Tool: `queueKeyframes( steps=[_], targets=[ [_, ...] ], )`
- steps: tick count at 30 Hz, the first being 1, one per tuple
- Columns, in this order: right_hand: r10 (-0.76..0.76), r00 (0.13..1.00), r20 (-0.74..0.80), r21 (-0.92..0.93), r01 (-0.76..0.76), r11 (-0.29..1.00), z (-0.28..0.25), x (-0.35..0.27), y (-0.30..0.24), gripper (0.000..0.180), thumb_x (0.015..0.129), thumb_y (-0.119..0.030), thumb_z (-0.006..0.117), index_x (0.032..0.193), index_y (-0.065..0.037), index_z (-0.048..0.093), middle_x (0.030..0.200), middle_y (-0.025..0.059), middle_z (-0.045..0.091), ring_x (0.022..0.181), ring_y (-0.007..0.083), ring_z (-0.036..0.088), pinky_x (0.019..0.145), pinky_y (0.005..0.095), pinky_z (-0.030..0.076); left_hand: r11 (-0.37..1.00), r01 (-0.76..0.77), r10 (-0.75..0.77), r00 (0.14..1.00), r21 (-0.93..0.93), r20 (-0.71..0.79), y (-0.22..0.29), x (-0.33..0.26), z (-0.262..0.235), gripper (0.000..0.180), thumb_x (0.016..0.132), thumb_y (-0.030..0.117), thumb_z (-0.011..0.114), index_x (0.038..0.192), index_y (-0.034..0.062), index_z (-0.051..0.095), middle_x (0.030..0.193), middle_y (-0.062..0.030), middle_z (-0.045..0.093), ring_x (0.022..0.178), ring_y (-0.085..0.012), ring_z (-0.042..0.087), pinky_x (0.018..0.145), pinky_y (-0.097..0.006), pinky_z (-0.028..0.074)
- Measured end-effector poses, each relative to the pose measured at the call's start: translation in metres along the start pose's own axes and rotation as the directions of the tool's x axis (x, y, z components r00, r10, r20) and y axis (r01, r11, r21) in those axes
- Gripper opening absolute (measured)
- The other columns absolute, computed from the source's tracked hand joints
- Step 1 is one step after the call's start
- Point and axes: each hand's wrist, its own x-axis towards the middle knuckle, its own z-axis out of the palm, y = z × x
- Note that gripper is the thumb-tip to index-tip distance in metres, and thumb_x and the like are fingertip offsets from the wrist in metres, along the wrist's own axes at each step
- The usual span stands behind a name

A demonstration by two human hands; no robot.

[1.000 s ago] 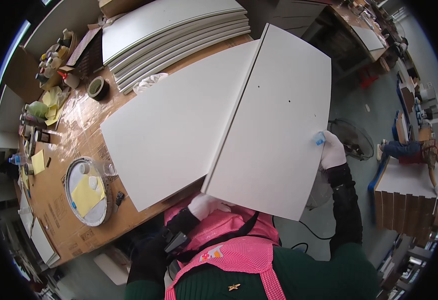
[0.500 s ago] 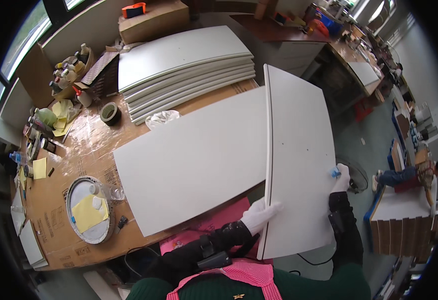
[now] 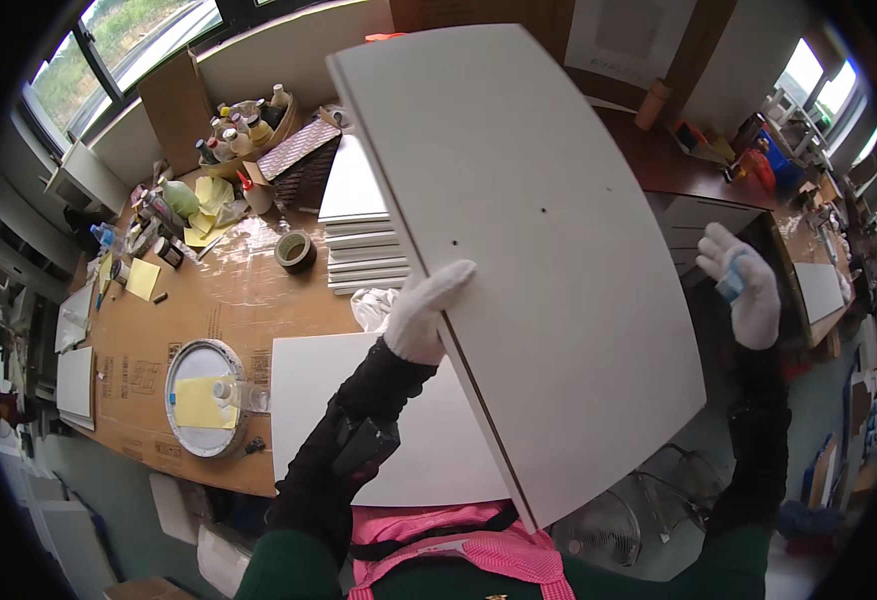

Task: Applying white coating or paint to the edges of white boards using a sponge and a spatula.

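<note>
Cardboard-covered worktable point(image 3: 228, 300) under a window, cluttered along its far edge with bottles point(image 3: 228, 120); a tape roll point(image 3: 296, 250) and a stack of white panels point(image 3: 358, 235) sit mid-table, a paint-can lid point(image 3: 203, 398) at the near edge beside a flat white panel point(image 3: 358, 420). Left hand point(image 3: 423, 312), gloved, fingers curled round the left edge of a large white board point(image 3: 538, 250) raised tilted above the table's right end. Right hand point(image 3: 743, 285), gloved, half-open, off the board's right edge, small blue item in the palm; open floor lower right.
</note>
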Motion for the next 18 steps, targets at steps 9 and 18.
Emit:
queueKeyframes(
  steps=[9, 18],
  targets=[
    [0.293, 0.922, -0.253, 0.599, -0.089, 0.796, -0.134, 0.009, 0.097, 0.031, 0.097, -0.030, 0.050, 0.093, -0.002, 0.062, 0.125, 0.0223, 0.063, 0.103, 0.0309, 0.068, 0.080, 0.0400, 0.060, 0.895, 0.309, -0.376, 0.910, -0.320, -0.174, -0.148, 0.050, 0.046, 0.030, 0.088, 0.009, 0.067, 0.116, 0.0005, 0.061, 0.105, -0.0105, 0.065, 0.095, -0.0204, 0.064, 0.085, -0.030, 0.053],
    [0.518, 0.786, -0.338, 0.689, -0.168, 0.705, -0.111, -0.063, 0.183, 0.035, 0.094, -0.035, 0.052, 0.080, -0.004, 0.060, 0.116, 0.0179, 0.062, 0.086, 0.0250, 0.058, 0.070, 0.0335, 0.049, 0.042, 0.123, -0.781, 0.622, -0.992, 0.044, -0.172, 0.140, 0.113, 0.005, 0.094, 0.006, 0.063, 0.094, 0.0078, 0.059, 0.087, -0.0030, 0.061, 0.082, -0.0167, 0.061, 0.075, -0.031, 0.053]
  ],
)
